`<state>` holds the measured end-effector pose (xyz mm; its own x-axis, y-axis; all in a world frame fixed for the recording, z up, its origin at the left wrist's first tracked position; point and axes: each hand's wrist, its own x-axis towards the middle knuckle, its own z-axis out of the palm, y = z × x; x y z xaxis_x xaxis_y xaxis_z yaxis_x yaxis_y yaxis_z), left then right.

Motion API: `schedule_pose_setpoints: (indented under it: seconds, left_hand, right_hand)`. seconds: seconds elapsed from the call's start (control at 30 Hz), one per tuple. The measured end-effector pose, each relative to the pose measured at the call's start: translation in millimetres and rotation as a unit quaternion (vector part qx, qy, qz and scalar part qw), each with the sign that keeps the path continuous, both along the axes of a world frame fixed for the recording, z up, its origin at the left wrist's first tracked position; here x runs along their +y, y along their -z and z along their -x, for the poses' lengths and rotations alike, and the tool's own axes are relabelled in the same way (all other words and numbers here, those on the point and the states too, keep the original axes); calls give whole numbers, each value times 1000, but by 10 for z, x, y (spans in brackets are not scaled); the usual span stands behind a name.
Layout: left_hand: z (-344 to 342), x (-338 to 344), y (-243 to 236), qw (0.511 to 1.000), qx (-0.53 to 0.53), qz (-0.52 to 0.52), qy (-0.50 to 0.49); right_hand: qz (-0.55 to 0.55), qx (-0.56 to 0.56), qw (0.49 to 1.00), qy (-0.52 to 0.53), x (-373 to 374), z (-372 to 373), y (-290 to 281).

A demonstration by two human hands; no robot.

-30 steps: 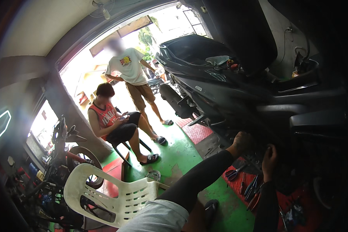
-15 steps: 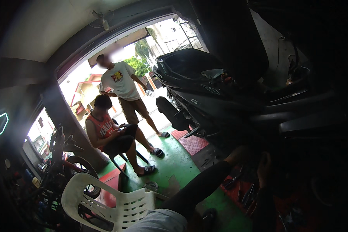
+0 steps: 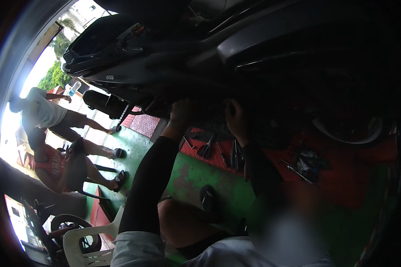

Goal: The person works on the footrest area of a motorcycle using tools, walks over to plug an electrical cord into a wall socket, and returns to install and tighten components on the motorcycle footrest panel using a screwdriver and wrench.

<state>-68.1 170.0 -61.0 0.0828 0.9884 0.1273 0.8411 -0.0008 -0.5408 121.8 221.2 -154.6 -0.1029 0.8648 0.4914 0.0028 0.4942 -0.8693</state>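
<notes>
A dark motor scooter [image 3: 165, 62] fills the upper part of the view, its side panel above both my hands. My left hand [image 3: 182, 110] reaches up to its lower edge, back of the hand toward me, fingers lost in the shade. To its right, my right hand [image 3: 237, 119] is raised against the same underside with its fingers curled. Whatever it grips is too dark to make out. Below and between my hands, pliers [image 3: 205, 150] and several slim hand tools [image 3: 236, 155] lie on a red mat [image 3: 216, 153].
Farther right lie a plastic-wrapped heap [image 3: 309, 163] and a long thin tool [image 3: 297, 173], near a wheel [image 3: 352, 133]. At left, one person [image 3: 44, 109] stands holding a bottle [image 3: 75, 88] and another [image 3: 60, 167] sits. A white plastic chair [image 3: 82, 242] stands at lower left.
My view has swung right and down, so the scooter and the two people appear farther left. Both hands remain at the scooter's underside and now show more clearly.
</notes>
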Motion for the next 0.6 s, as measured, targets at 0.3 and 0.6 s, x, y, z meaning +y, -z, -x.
schedule_pose_setpoints:
  seconds: [0.3,0.6]
  left_hand:
    - [49,230,156,969,-182,167,-14]
    - [-591,-778,-180,916,-364,-92,-138]
  right_hand:
    - [47,-28,997,-48,-11,-25,-40]
    - [-34,-136,986,-90,-64,105,-134]
